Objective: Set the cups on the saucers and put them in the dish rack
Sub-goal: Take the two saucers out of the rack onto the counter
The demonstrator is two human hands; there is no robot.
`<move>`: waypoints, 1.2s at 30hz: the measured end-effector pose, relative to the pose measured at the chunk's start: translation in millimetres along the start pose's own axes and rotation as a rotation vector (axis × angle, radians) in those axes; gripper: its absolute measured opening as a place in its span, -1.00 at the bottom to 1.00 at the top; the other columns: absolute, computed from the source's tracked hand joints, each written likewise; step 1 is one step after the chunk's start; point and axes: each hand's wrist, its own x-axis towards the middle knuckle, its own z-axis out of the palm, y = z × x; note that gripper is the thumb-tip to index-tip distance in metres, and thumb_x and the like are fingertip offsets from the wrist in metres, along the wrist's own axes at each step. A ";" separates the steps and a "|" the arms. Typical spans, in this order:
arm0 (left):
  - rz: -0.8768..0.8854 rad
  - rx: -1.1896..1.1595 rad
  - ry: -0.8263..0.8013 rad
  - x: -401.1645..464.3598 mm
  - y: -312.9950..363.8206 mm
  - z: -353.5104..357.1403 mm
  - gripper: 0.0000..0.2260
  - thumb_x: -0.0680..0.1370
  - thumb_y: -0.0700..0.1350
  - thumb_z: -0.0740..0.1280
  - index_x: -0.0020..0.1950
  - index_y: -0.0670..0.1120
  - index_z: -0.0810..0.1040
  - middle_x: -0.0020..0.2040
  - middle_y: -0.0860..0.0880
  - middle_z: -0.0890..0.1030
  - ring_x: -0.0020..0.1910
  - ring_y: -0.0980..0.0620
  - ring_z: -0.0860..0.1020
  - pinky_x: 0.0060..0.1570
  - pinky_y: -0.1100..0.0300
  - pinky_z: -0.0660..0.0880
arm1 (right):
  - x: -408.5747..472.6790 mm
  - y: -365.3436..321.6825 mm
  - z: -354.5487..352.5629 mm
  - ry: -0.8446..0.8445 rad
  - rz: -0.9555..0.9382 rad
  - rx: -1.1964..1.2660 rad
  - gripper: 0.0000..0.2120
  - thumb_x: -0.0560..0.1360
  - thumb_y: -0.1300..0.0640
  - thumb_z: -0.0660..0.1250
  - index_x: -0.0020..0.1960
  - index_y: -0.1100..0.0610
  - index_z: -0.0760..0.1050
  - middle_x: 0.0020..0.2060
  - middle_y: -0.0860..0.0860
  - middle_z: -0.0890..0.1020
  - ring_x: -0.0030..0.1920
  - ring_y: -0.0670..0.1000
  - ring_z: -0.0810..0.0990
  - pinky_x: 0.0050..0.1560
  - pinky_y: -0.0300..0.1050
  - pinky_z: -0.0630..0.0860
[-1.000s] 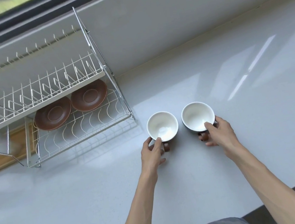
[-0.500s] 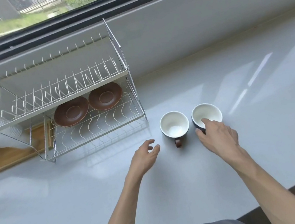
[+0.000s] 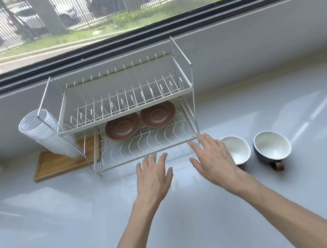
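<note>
Hands have left the cups: a second ago each was at a cup, and now both reach empty toward the two-tier chrome wire dish rack (image 3: 126, 117) under the window. The left hand (image 3: 153, 176) hovers over the pale grey worktop (image 3: 69, 237) just in front of the rack's lower shelf, fingers (image 3: 155, 159) spread wide and holding nothing; the right hand (image 3: 211, 159) is likewise open, its fingertips at the rack's front right corner post. Two round brown ceramic saucers (image 3: 123, 127) lie flat, side by side, at the back of the lower tier. The two dark cups with white insides (image 3: 236, 149) stand upright on the worktop to the right of the rack, near each other but apart, the nearer one partly hidden behind the right hand, the farther one showing a brown handle toward the person. A ribbed white cutlery holder (image 3: 45, 132) hangs on the rack's left end above a wooden tray (image 3: 61, 162). The move away from the cups suggests the saucers come first, probably to be drawn out so the cups can be seated on them; no cup is on a saucer yet, so the task is barely begun.
</note>
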 end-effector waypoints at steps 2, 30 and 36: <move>-0.016 -0.021 0.069 1.9 -3.1 0.2 -0.53 0.66 0.08 0.17 0.58 0.04 0.28 0.57 -0.09 0.31 0.57 -0.16 0.22 0.49 -0.11 0.17 | 8.1 -5.4 5.1 0.045 -0.022 -0.003 -0.51 0.52 0.01 0.36 0.40 0.11 0.42 0.41 0.21 0.42 0.42 0.23 0.39 0.28 0.19 0.42; -0.313 -0.488 0.148 144.8 -17.9 1.7 -0.54 0.64 0.04 0.21 0.53 -0.03 0.33 0.44 -0.07 0.47 0.36 -0.14 0.48 0.29 -0.02 0.40 | 197.3 -19.2 47.0 0.160 -0.085 0.109 -0.62 0.50 0.08 0.35 0.28 0.15 0.50 0.22 0.17 0.58 0.25 0.18 0.54 0.13 0.11 0.53; -0.417 -0.661 0.155 164.8 -20.9 3.2 -0.56 0.64 0.02 0.23 0.50 -0.09 0.37 0.40 -0.12 0.52 0.37 -0.19 0.48 0.27 0.01 0.38 | 229.6 -13.9 67.5 0.214 -0.054 -0.001 -0.57 0.53 0.00 0.20 0.31 0.18 0.51 0.27 0.19 0.57 0.25 0.22 0.55 0.14 0.15 0.53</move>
